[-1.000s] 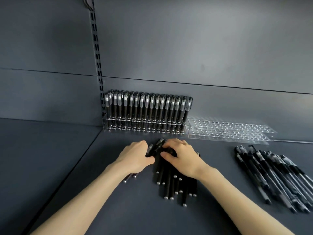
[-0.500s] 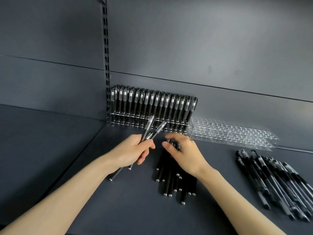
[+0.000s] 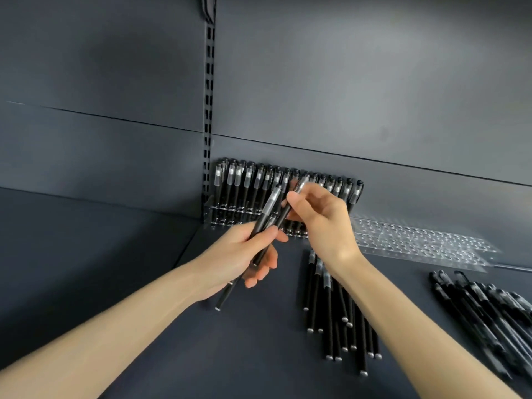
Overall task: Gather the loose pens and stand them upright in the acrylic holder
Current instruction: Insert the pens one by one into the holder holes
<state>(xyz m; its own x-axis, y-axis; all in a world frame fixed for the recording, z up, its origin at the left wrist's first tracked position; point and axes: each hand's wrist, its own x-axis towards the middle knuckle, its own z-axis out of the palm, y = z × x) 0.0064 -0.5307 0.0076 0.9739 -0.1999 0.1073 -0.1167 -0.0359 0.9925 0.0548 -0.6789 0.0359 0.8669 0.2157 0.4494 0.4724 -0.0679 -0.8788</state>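
My left hand (image 3: 244, 257) is shut on a small bundle of black pens (image 3: 266, 210) with clear caps, held slanting up toward the right. My right hand (image 3: 322, 223) pinches one pen (image 3: 293, 197) of that bundle near its cap, just in front of the filled acrylic holder (image 3: 230, 208), whose pens stand upright against the back wall. A pile of loose black pens (image 3: 334, 309) lies on the shelf below my right wrist. The empty clear acrylic holder (image 3: 417, 243) lies to the right.
A second heap of loose pens (image 3: 486, 312) lies at the far right of the dark shelf (image 3: 201, 355). A slotted metal upright (image 3: 209, 110) runs up the back wall above the filled holder's left end.
My left hand lifted several pens off the pile and raised them. My right hand left the pile and rose to grip one pen in that bundle. The view tilted up.
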